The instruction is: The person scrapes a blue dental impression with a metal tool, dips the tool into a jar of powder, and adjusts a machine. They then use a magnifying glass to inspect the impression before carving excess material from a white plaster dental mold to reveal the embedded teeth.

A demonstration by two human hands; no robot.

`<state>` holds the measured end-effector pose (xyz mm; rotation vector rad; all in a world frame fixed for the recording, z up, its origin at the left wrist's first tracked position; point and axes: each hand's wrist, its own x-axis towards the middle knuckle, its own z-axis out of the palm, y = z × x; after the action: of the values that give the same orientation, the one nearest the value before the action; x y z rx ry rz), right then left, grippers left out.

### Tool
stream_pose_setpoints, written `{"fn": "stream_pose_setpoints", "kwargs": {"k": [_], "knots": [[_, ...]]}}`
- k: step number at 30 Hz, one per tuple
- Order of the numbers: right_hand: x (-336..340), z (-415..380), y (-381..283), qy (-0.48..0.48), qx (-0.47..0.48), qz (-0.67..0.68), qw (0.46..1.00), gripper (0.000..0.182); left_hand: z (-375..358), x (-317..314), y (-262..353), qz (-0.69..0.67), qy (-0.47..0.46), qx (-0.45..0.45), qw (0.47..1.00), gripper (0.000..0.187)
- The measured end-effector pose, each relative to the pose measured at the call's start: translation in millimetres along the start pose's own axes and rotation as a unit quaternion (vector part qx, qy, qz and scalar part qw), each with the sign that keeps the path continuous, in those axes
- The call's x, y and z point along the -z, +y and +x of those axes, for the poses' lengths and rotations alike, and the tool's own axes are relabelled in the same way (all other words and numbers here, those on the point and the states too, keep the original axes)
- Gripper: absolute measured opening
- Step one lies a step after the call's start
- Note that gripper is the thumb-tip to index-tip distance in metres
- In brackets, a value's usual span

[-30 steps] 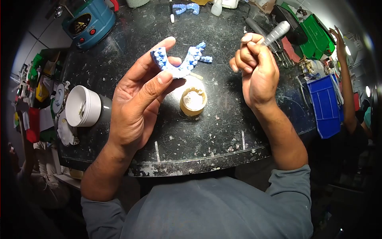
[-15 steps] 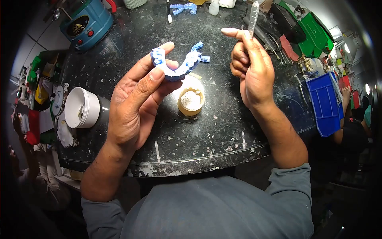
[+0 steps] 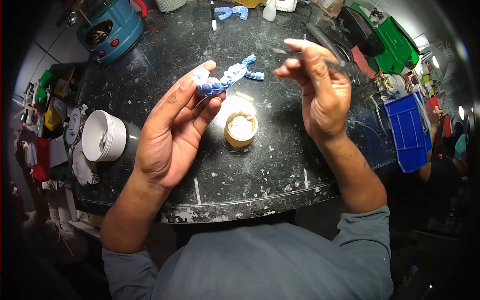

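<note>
My left hand (image 3: 167,132) pinches one end of a blue dental arch model (image 3: 222,86) between thumb and fingers. White material lies on the arch's tooth shapes, and two short blue prongs stick out at its far right end. To the right, my raised right hand (image 3: 327,102) is closed around a slim tool (image 3: 281,51), smeared by motion and lying nearly level. The tool's tip is apart from the arch. Below and between the hands stands a small yellowish pot (image 3: 240,142) with white, crumbly material (image 3: 242,126) inside.
At left is a white tub (image 3: 115,142); a blue machine (image 3: 110,40) stands behind it. More blue arch pieces (image 3: 232,12) and a pen (image 3: 213,20) lie at the back. Green (image 3: 395,45) and blue bins (image 3: 407,132) line the right side, where another person's hand (image 3: 436,117) shows.
My left hand has tilted the arch, so its tooth-shaped outer side shows more. The tool in my right hand has swung from upright to nearly level.
</note>
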<state>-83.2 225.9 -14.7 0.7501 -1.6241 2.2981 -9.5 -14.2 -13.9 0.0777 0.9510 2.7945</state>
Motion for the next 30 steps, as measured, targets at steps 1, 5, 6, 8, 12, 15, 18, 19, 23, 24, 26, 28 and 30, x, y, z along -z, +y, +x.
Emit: {"fn": "stream_pose_setpoints", "kwargs": {"k": [1,5,6,8,12,15,18,19,23,24,26,28,30], "knots": [[3,1,-4,-0.049,0.019,-0.023,0.998,0.020,0,1,0,-0.002,0.003,-0.001,1.000,0.051],[-6,-10,-12,-0.086,0.049,-0.084,0.992,0.020,0,-1,0,-0.004,0.006,-0.009,1.000,0.050],[-8,-11,-10,-0.101,0.076,-0.081,0.989,0.022,0,-1,0,-0.004,0.006,-0.009,1.000,0.050],[-9,-13,-11,-0.135,0.125,-0.127,0.975,0.026,0,-2,-1,-0.003,0.003,-0.013,1.000,0.050],[-9,-8,-14,-0.186,0.245,-0.213,0.927,0.033,0,0,0,-0.007,0.001,-0.009,1.000,0.049],[-12,-11,-3,-0.163,0.257,-0.203,0.931,0.033,-1,-1,0,-0.001,0.000,-0.014,1.000,0.047],[-13,-11,-1,-0.156,0.250,-0.180,0.938,0.031,-2,0,-1,0.006,-0.001,-0.015,1.000,0.045],[-13,-12,-1,-0.159,0.243,-0.179,0.940,0.030,-2,-1,-1,0.006,-0.001,-0.015,1.000,0.046],[-11,-12,-6,-0.151,0.227,-0.195,0.942,0.027,-1,-3,1,0.002,-0.009,-0.013,1.000,0.049],[-10,-10,-6,-0.149,0.230,-0.200,0.941,0.027,-1,-4,1,0.002,-0.009,-0.013,1.000,0.049],[-10,-7,-7,-0.152,0.249,-0.193,0.937,0.025,-1,-5,-1,0.010,0.000,-0.027,1.000,0.051],[-11,-7,-7,-0.145,0.262,-0.202,0.932,0.026,-1,-4,0,0.017,-0.002,-0.027,0.999,0.052],[-13,-10,-8,-0.135,0.211,-0.182,0.951,0.024,-1,-3,2,0.023,-0.004,-0.026,0.999,0.054]]}}
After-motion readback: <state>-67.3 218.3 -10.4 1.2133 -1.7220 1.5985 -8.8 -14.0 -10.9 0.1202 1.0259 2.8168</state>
